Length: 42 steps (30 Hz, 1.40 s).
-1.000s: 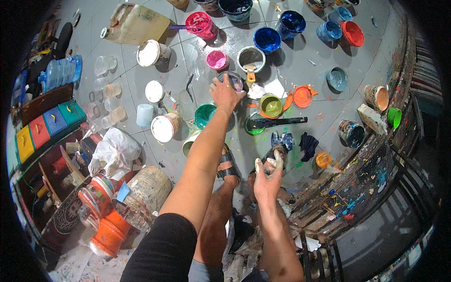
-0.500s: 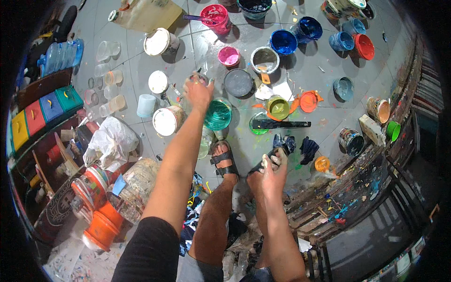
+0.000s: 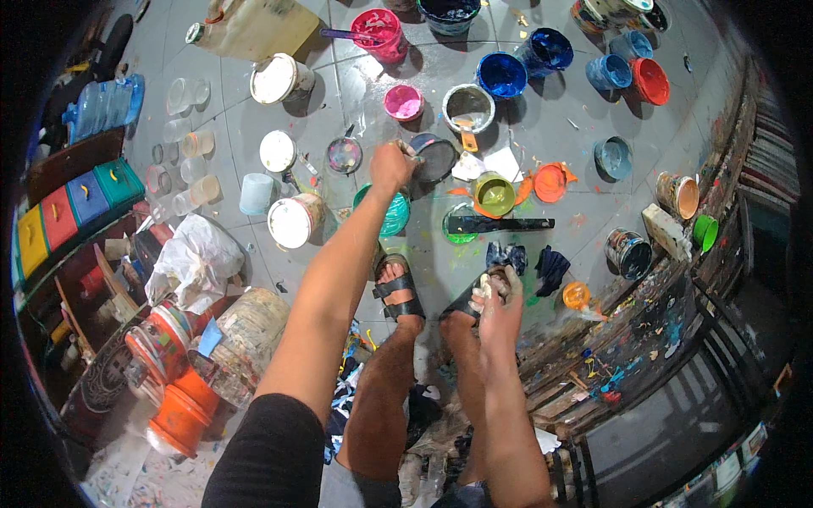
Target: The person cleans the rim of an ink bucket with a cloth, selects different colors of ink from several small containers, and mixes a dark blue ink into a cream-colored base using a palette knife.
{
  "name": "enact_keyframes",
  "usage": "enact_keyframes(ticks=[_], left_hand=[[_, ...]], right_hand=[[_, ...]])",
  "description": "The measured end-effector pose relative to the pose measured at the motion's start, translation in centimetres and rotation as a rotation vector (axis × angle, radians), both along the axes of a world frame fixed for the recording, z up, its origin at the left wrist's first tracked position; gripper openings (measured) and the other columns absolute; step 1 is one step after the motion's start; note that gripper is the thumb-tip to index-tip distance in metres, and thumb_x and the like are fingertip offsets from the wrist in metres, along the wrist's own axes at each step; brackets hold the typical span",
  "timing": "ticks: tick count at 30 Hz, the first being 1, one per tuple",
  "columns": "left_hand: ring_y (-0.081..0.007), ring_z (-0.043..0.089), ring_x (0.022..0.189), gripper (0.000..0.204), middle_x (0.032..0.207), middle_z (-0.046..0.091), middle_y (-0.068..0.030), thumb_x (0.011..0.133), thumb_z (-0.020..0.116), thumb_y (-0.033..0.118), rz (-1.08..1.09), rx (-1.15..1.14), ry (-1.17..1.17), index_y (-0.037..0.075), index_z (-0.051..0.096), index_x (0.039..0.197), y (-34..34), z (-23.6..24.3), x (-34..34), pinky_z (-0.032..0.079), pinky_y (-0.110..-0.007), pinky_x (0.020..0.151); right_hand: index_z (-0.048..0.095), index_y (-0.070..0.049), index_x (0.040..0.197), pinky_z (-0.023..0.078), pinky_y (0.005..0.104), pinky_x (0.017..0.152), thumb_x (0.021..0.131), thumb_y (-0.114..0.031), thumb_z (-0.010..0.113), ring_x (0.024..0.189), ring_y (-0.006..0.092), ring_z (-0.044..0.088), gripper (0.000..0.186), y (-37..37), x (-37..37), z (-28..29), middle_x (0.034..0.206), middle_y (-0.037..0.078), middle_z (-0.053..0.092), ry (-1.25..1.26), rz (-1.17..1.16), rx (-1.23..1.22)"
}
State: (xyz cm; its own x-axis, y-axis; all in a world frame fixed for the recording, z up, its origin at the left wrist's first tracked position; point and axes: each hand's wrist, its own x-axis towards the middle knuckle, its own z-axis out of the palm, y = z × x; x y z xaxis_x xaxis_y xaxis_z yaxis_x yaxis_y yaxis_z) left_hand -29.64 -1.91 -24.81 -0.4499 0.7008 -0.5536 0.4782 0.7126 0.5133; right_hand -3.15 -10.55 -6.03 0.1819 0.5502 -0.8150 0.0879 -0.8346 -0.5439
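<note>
My left hand [image 3: 394,165] reaches out ahead, its fingertips closed at the left edge of a grey round lid [image 3: 438,159]. The lid appears slightly tilted; what lies beneath it is mostly hidden. Left of that hand is a small paint-smeared round container [image 3: 345,156]. Under my left wrist stands a tub of teal-green paint [image 3: 395,216], partly covered by the arm. My right hand [image 3: 500,300] hovers over my right foot with curled fingers and pale smears on them. Whatever it may hold is too small to name.
Pink paint tubs [image 3: 378,38], blue tubs [image 3: 501,76] and a tub with an orange-handled tool [image 3: 468,110] stand farther off. An olive paint cup [image 3: 494,196] and a black flat bar [image 3: 501,224] are to the right. White-lidded buckets [image 3: 292,222] and clear cups [image 3: 196,195] stand left.
My left hand has moved right, from over the paint-smeared container to the grey lid, which has shifted slightly right and toward me. My right hand stays curled in nearly the same place.
</note>
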Motion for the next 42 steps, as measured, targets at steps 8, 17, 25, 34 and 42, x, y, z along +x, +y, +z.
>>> enact_keyframes(ticks=[8,17,25,34,42], left_hand=[[-0.0378,0.067,0.083,0.026,0.089,0.07,-0.0179,0.071,0.078,0.012,-0.281,0.336,0.21,0.002,0.066,0.092,-5.5,6.7,1.1,0.051,-0.046,0.073],[-0.0352,0.063,0.08,0.024,0.084,0.066,-0.015,0.073,0.078,0.012,-0.165,0.362,-0.022,0.002,0.062,0.088,-10.4,25.3,8.9,0.048,-0.044,0.074],[-0.0332,0.064,0.087,0.022,0.086,0.068,-0.0124,0.069,0.079,0.01,-0.306,0.446,-0.06,0.006,0.065,0.086,-13.2,40.0,13.2,0.047,-0.042,0.085],[-0.0205,0.061,0.11,0.049,0.126,0.06,-0.0084,0.096,0.058,0.037,0.399,0.026,-0.959,0.012,0.05,0.138,-12.0,47.3,11.4,0.052,-0.035,0.09],[-0.0225,0.05,0.129,0.055,0.143,0.049,-0.0076,0.102,0.047,0.045,0.404,-0.071,-1.343,0.01,0.043,0.145,-12.6,49.3,13.5,0.039,-0.039,0.11]], right_hand=[[0.031,-0.001,0.148,0.054,0.0297,0.072,0.093,-0.007,0.063,0.089,0.0183,0.063,0.064,-1.4,0.0,-1.2,0.121,0.016,0.056,-0.043,0.098,0.057],[0.022,-0.022,0.153,0.045,0.0393,0.09,0.082,-0.016,0.079,0.126,0.0236,0.045,0.091,-2.2,-1.8,4.9,0.146,0.011,0.034,0.249,-0.116,0.057],[0.022,0.0,0.145,0.047,0.0394,0.1,0.076,-0.019,0.085,0.121,0.028,0.05,0.096,-1.6,0.7,17.6,0.133,0.021,0.044,0.278,-0.109,0.037],[0.03,-0.003,0.144,0.041,0.045,0.106,0.065,-0.032,0.086,0.124,0.0402,0.048,0.101,-0.6,3.4,31.3,0.135,0.027,0.044,-0.104,0.488,0.3],[0.033,-0.003,0.145,0.038,0.0493,0.109,0.068,-0.034,0.083,0.132,0.0491,0.04,0.097,0.1,2.6,41.5,0.143,0.034,0.033,-0.312,0.761,0.493]])
